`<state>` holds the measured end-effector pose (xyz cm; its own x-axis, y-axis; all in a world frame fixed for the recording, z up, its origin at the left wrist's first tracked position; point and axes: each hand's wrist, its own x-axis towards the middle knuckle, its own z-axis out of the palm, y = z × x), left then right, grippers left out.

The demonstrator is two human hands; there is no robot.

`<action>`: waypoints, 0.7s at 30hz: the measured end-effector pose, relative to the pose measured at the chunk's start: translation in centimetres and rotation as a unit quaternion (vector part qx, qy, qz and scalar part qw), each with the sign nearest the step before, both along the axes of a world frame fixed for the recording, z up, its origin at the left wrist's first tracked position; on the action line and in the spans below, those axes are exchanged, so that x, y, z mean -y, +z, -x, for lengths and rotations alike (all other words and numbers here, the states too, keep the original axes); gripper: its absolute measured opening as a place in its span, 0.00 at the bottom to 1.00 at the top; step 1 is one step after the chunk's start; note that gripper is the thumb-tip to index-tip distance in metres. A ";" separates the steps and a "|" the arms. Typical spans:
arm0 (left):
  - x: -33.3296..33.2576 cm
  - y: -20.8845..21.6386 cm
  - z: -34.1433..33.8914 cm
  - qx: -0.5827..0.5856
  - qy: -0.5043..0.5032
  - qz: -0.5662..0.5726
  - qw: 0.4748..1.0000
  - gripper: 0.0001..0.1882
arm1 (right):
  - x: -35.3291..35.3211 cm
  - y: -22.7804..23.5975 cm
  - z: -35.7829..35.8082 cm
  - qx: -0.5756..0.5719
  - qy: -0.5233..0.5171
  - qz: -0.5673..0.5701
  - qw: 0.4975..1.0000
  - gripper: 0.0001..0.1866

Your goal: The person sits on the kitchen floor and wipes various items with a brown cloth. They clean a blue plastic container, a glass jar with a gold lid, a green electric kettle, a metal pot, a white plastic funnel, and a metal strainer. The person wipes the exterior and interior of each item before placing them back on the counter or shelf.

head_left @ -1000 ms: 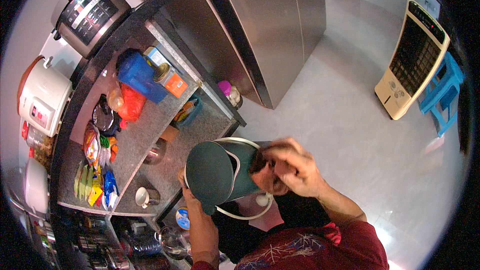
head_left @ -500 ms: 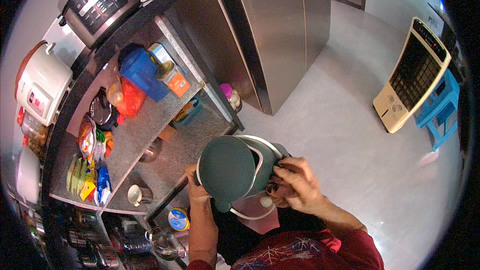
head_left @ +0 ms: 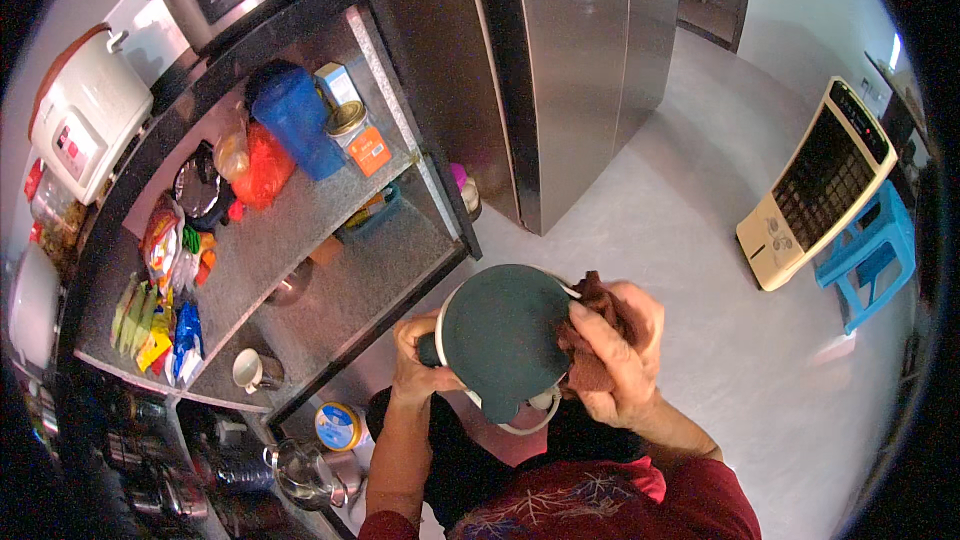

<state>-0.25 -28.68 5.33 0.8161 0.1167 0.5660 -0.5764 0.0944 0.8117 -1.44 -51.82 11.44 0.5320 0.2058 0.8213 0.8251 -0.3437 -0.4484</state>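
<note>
Gripping a dark green lidded vessel, the left hand curls its fingers around the left side. The right hand holds a bunched brown cloth against the opposite side; the vessel is above the dark-clad legs, right of the grey shelves.

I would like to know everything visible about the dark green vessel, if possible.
The dark green vessel shows its round, smooth, matt face, seemingly plastic, to the camera, hiding most of its body and any contents. A pale rim edges its left side, a rounded tab juts from its near side, and a dark projection at left sits in the left hand. The right hand holds a brown cloth against its right edge. A pale curved band shows just below it; whether it is attached is unclear.
</note>
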 end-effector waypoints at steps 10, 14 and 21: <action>0.5 0.3 0.0 -0.100 -0.017 0.117 0.988 0.28 | -1.0 -3.3 1.5 0.042 0.144 -0.005 0.989 0.20; 0.7 0.3 0.2 -0.091 -0.035 0.145 0.985 0.26 | -3.0 -1.6 -0.7 0.212 0.004 -0.097 0.972 0.18; -1.0 -1.4 -0.7 -0.143 -0.073 0.300 0.940 0.27 | -1.5 -7.2 -1.1 0.135 0.085 0.170 0.973 0.16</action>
